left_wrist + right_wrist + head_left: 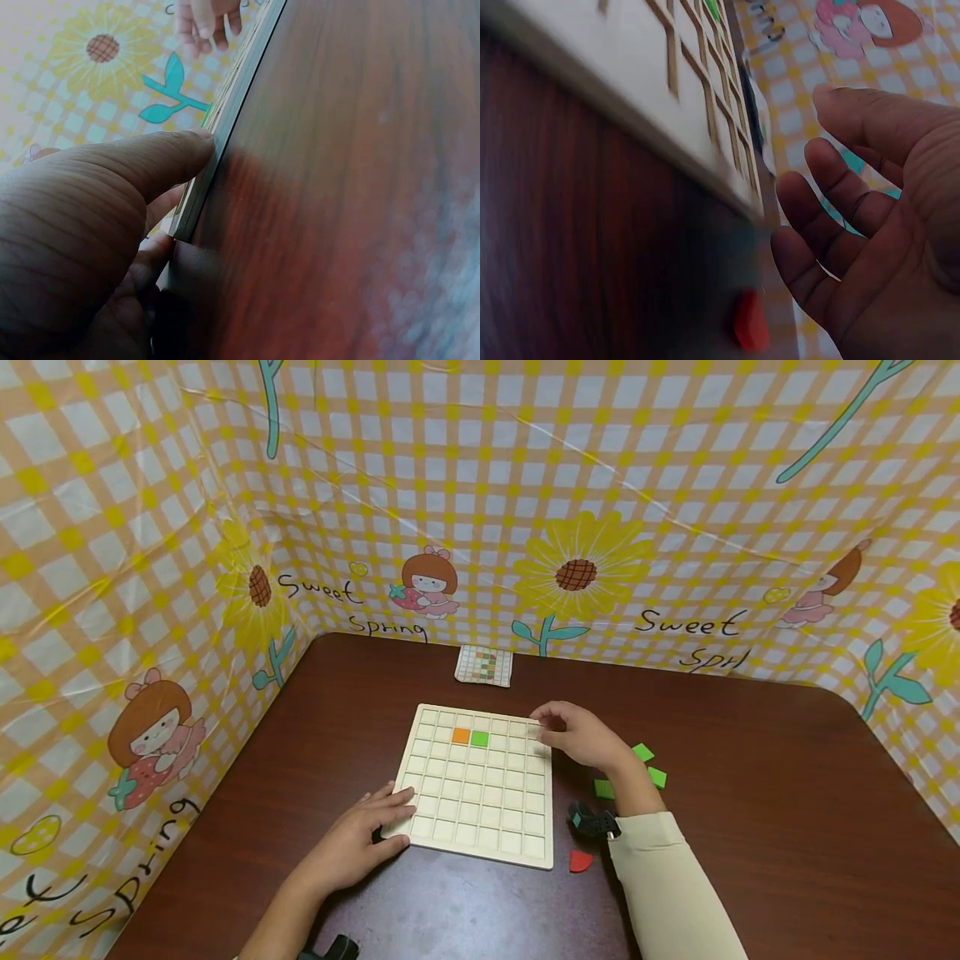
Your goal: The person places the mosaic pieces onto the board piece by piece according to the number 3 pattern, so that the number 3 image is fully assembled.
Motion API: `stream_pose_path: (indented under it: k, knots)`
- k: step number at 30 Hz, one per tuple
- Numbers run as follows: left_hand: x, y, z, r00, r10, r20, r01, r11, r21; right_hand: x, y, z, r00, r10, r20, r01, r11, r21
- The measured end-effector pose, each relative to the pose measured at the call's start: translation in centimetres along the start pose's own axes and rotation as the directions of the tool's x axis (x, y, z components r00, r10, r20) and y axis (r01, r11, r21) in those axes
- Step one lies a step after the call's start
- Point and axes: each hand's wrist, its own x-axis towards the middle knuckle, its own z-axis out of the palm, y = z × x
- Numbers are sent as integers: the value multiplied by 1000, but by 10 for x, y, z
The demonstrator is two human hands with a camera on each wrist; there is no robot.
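Tiles [657,777] lie right of the board [492,797], nearer the empty, loose-fingered right hand [585,739]; left hand [360,833], straight-fingered, touches board.

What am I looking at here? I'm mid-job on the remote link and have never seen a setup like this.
No machine here: a person works with two bare hands. The wide picture comes from a camera worn on the head, the close ones from one on each wrist. On the brown table lies a pale board of small squares, with an orange tile and a green tile in it. A small printed card lies beyond the board; loose green pieces and a red piece lie to its right. The left hand rests on the board's near left corner. The right hand is by its far right corner and, as its wrist picture shows, holds nothing.
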Motion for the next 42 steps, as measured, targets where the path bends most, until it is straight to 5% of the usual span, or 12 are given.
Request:
stream_pose_path:
  k: [16,26,42]
  knots:
    - [-1,-2,0,1000,-14,4,14,1000,-10,-34,33,-30,995,80,-52,-84,993,-81]
    - [0,-3,0,1000,-12,10,12,1000,-12,-36,42,-30,994,104,24,-103,994,-39]
    - [0,-3,1,1000,1,4,-1,1000,9,-35,39,-24,994,104,23,-102,992,-71]
